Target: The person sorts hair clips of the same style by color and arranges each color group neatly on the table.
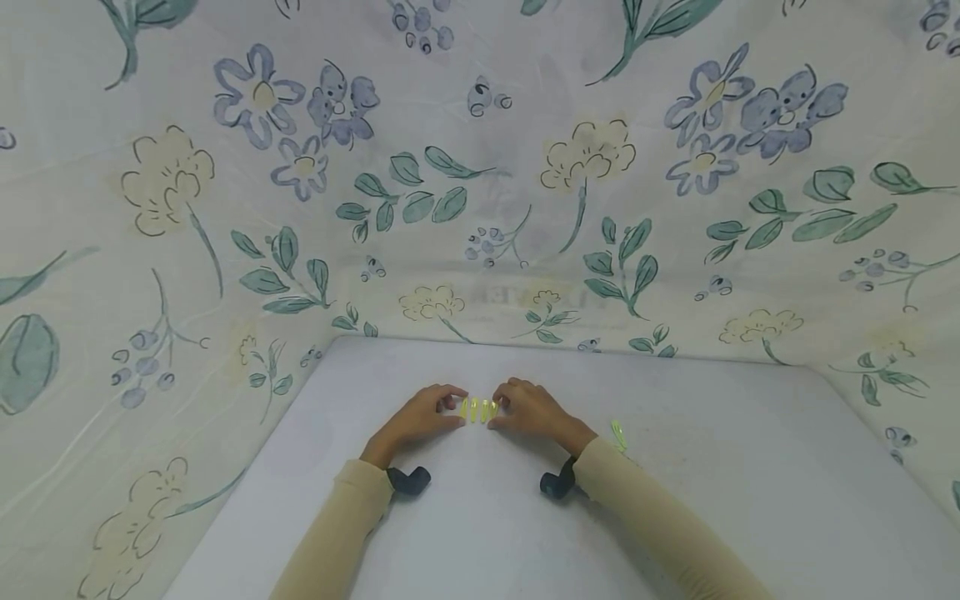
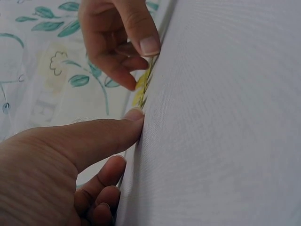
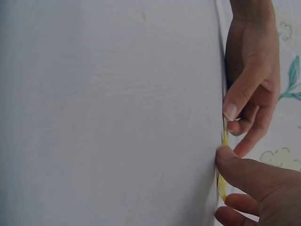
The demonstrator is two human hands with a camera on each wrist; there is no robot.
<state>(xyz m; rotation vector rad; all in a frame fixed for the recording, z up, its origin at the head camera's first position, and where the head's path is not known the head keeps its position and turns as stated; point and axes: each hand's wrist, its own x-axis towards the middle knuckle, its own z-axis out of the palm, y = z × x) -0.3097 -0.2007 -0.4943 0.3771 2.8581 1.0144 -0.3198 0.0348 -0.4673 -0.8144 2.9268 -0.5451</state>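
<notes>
Several slim yellow hair clips (image 1: 475,410) stand side by side in a short row on the white table, between both hands in the head view. My left hand (image 1: 422,414) has its thumb and forefinger at the two ends of the leftmost clip. On the other side, the right hand (image 1: 531,410) pinches the rightmost clip the same way, thumb at the near end. From the right wrist, a yellow clip (image 3: 222,186) shows between that thumb and the fingers. The left wrist view catches the row edge-on, low against the tabletop, partly covered by fingertips.
Another yellow-green clip (image 1: 618,433) lies on the white table (image 1: 480,533) beyond the right wrist, partly behind the forearm. A floral cloth (image 1: 480,192) rises behind the table's far edge and along its sides. Dark camera straps (image 1: 409,481) circle both wrists.
</notes>
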